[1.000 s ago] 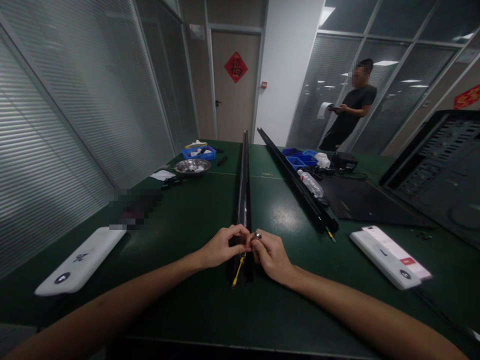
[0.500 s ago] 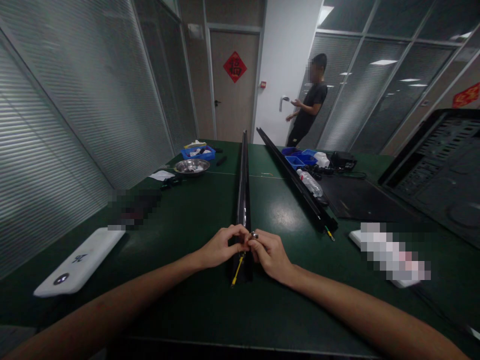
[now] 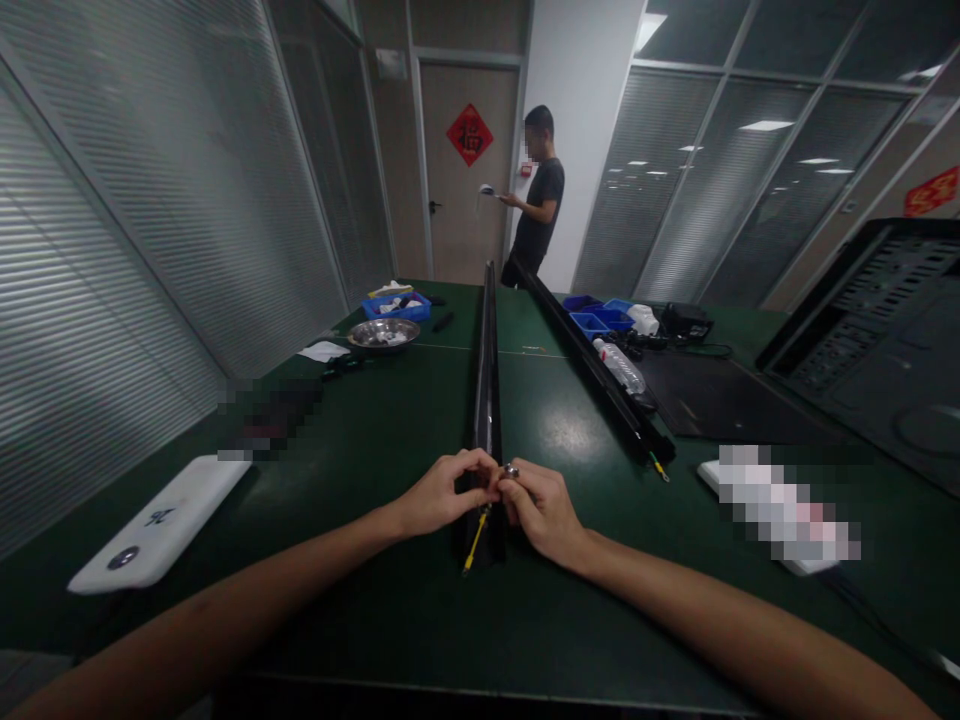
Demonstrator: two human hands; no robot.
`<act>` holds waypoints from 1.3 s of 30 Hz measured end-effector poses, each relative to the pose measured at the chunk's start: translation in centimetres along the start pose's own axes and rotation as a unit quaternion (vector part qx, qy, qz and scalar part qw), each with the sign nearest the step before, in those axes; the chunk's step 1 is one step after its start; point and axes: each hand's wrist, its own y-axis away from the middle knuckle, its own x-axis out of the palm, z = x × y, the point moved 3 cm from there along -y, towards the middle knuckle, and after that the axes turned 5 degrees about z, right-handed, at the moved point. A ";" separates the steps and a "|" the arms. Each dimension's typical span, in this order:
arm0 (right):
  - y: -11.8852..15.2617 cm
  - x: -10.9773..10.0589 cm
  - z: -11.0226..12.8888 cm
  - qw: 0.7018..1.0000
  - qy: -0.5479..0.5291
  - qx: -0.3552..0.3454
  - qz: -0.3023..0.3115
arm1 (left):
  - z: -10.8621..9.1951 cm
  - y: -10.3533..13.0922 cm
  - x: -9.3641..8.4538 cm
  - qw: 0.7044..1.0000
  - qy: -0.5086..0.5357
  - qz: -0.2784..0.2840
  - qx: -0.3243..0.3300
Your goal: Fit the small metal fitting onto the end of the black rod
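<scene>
A long black rail (image 3: 486, 390) runs away from me down the middle of the green table. Over its near end, my left hand (image 3: 454, 492) is closed, thumb and forefinger pinched on something too small to make out. Fingertips touching it from the right, my right hand (image 3: 541, 505) is closed too, and a small shiny metal piece (image 3: 511, 471) shows at its fingers. What the right fingers grip is partly hidden. Below the hands, a yellow wire (image 3: 474, 545) with a metal end sticks out of the rail.
A second black rail (image 3: 592, 370) lies to the right, beside a plastic bottle (image 3: 619, 366) and blue bins (image 3: 589, 323). At left are a metal bowl (image 3: 383, 334), a blue tray (image 3: 396, 305) and a white device (image 3: 161, 522). A person (image 3: 540, 195) stands beyond the table.
The person in the background has moved left, to near the door. Both my hands have stayed almost in the same place, with the fingers still together.
</scene>
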 end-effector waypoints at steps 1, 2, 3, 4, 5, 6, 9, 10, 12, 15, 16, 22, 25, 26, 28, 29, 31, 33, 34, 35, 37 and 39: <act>0.0 0.0 0.0 1.000 0.001 0.001 0.000 | 0.0 0.0 0.0 1.000 0.000 0.001 -0.001; 0.0 0.0 0.0 1.000 0.001 0.004 0.001 | 0.1 0.0 0.0 1.000 0.000 0.003 -0.003; 0.0 0.0 0.0 1.000 0.002 0.006 0.003 | 0.1 0.1 0.0 1.000 -0.001 0.005 -0.006; 0.0 0.0 0.0 1.000 0.002 0.008 0.006 | 0.2 0.1 0.0 1.000 -0.001 0.006 -0.007; -0.1 0.0 0.0 1.000 0.003 0.009 0.008 | 0.2 0.1 0.0 1.000 -0.002 0.008 -0.008; -0.1 0.0 0.0 1.000 0.003 0.009 0.010 | 0.3 0.1 0.0 1.000 -0.001 0.008 -0.008; -0.1 0.0 0.0 1.000 0.004 0.007 0.013 | 0.3 0.1 0.0 1.000 0.002 0.006 -0.008; -0.1 0.0 0.0 1.000 0.004 0.008 0.013 | 0.2 0.1 0.0 1.000 0.003 0.004 -0.008; -0.1 0.0 -0.1 1.000 0.005 0.009 0.013 | 0.2 0.1 0.0 1.000 0.007 0.003 -0.008; 0.0 0.1 -0.2 1.000 0.007 0.014 0.011 | 0.3 0.1 0.0 1.000 0.006 0.006 -0.008; 0.0 0.1 -0.2 1.000 0.006 0.016 0.011 | 0.3 0.1 0.0 1.000 0.004 0.007 -0.008; 0.0 0.1 -0.4 1.000 -0.001 0.030 0.007 | 0.4 0.1 0.0 1.000 0.004 0.011 -0.003; 0.1 0.1 -0.4 0.999 -0.010 0.035 0.006 | 0.4 0.1 0.0 1.000 0.011 0.014 -0.009; 0.1 0.1 -0.4 0.999 -0.012 0.035 0.004 | 0.4 0.1 0.1 1.000 0.014 0.015 -0.011; 0.1 0.0 -0.4 0.999 -0.018 0.038 0.002 | 0.4 0.1 0.1 1.000 0.020 0.018 -0.012; 0.1 0.0 -0.4 0.999 -0.021 0.040 0.001 | 0.3 0.1 0.1 0.999 0.022 0.020 -0.012; 0.1 0.1 -0.4 0.999 -0.026 0.043 -0.001 | 0.3 0.1 0.1 1.000 0.023 0.018 -0.010; 0.1 0.1 -0.4 0.999 -0.029 0.046 -0.003 | 0.3 0.1 0.0 1.000 0.019 0.014 -0.007; 0.1 0.1 -0.4 0.998 -0.030 0.046 -0.005 | 0.3 0.1 0.0 1.000 0.017 0.013 -0.005; 0.1 0.1 -0.4 0.998 -0.030 0.046 -0.005 | 0.2 0.1 0.0 1.000 0.015 0.013 -0.003; 0.1 0.1 -0.3 0.999 -0.029 0.043 -0.006 | 0.2 0.1 0.0 1.000 0.015 0.015 0.001; 0.1 0.0 -0.2 0.999 -0.023 0.037 -0.010 | 0.0 0.1 0.0 1.000 0.019 0.012 0.004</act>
